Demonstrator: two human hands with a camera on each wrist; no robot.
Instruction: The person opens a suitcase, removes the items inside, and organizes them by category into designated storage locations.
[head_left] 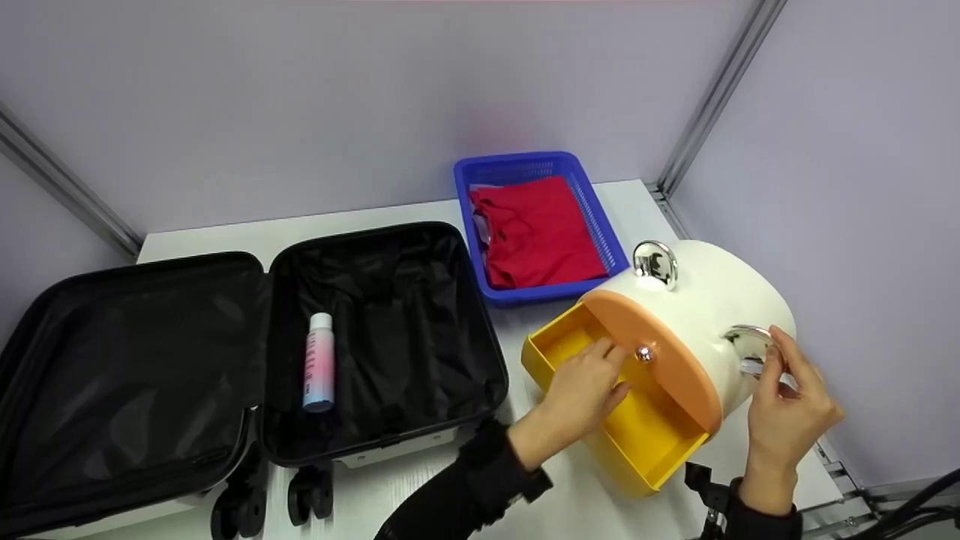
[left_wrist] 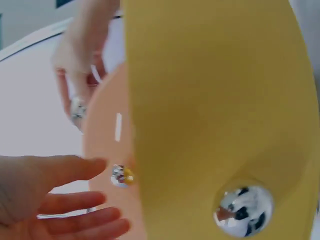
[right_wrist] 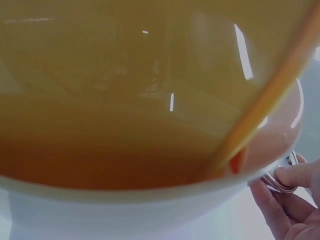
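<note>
A white rounded storage box (head_left: 716,289) with an orange front (head_left: 682,375) stands at the right in the head view. Its yellow drawer (head_left: 652,431) is pulled out, with bare floor showing inside. My right hand (head_left: 795,397) pinches the silver ring handle (head_left: 750,341) on the box's near side; the right wrist view shows thumb and fingers about the ring (right_wrist: 280,185). My left hand (head_left: 585,390) reaches over the drawer, fingers loosely extended toward the orange front, near its small silver knob (head_left: 644,353). A larger silver knob (left_wrist: 244,211) shows on the drawer's outer face in the left wrist view.
An open black suitcase (head_left: 390,330) lies at the left, holding a pink and blue spray can (head_left: 319,364). Behind, a blue basket (head_left: 600,240) contains folded red cloth (head_left: 536,232). A second silver ring (head_left: 656,264) stands on the box's far side. Walls enclose the white table.
</note>
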